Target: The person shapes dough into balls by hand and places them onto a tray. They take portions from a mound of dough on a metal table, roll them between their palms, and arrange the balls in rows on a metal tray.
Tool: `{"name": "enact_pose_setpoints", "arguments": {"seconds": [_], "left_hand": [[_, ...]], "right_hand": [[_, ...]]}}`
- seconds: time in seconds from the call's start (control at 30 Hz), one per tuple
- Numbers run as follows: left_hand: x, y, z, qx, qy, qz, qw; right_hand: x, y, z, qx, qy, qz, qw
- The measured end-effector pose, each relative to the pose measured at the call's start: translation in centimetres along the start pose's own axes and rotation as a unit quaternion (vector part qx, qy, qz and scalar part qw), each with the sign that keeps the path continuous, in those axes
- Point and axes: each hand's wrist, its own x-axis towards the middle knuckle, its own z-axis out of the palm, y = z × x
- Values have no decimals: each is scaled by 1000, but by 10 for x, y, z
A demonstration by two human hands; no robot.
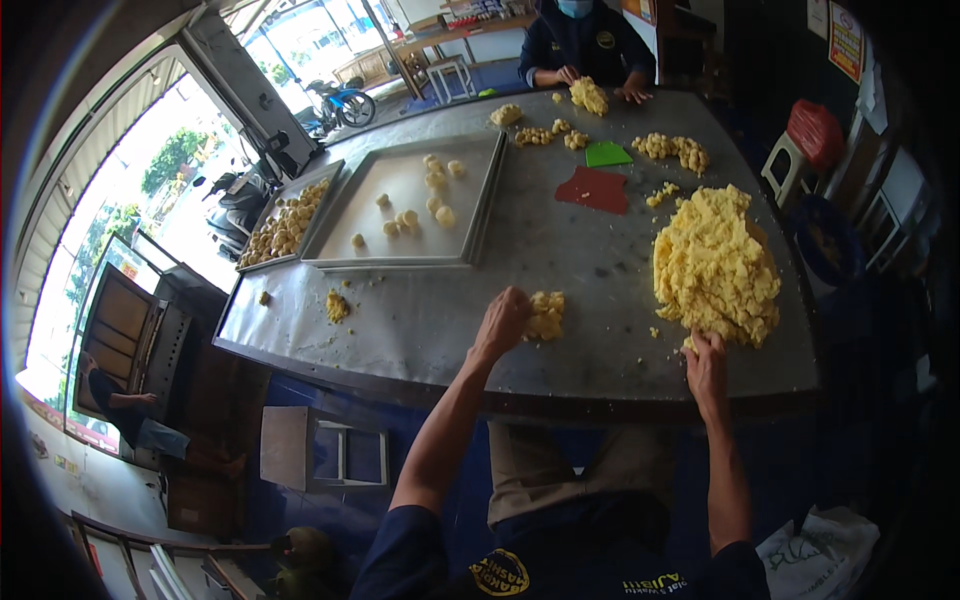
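My left hand (503,321) is curled closed at the left edge of a small lump of yellow dough (546,315) on the metal table (600,350). Whatever its fingers may hold is hidden. My right hand (708,358) bends over the near edge of a large crumbly mound of yellow dough (715,265), with its fingers closed on a bit of dough (690,345). A few loose crumbs lie around the mound.
Left of centre sits a metal tray (335,240) with several pale balls; another tray (290,225) beside it is full of browner balls. A red scraper (592,192) and a green scraper (606,153) lie mid-table. Across it, a co-worker (585,45) handles dough. A stool (325,447) stands below.
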Motion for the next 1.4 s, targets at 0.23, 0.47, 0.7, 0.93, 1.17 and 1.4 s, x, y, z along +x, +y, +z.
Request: {"name": "enact_pose_setpoints", "arguments": {"seconds": [0.23, 0.47, 0.7, 0.93, 1.17, 1.4], "left_hand": [[16, -7, -3, -136, 19, -109, 985], [33, -7, -10, -8, -67, -59, 996], [17, 28, -1, -46, -23, -118, 992], [-15, 20, -16, 32, -52, 0, 998], [-48, 68, -8, 15, 63, 102, 993], [-89, 85, 71, 84, -2, 191, 978]], "right_hand": [[-29, -7, 17, -159, 71, -97, 980], [4, -4, 12, -29, 97, -92, 991], [14, 4, -11, -61, -5, -77, 995], [-29, -14, 3, -174, 44, -92, 979], [0, 8, 11, -102, 64, -104, 987], [15, -1, -13, -107, -34, -81, 990]]}}
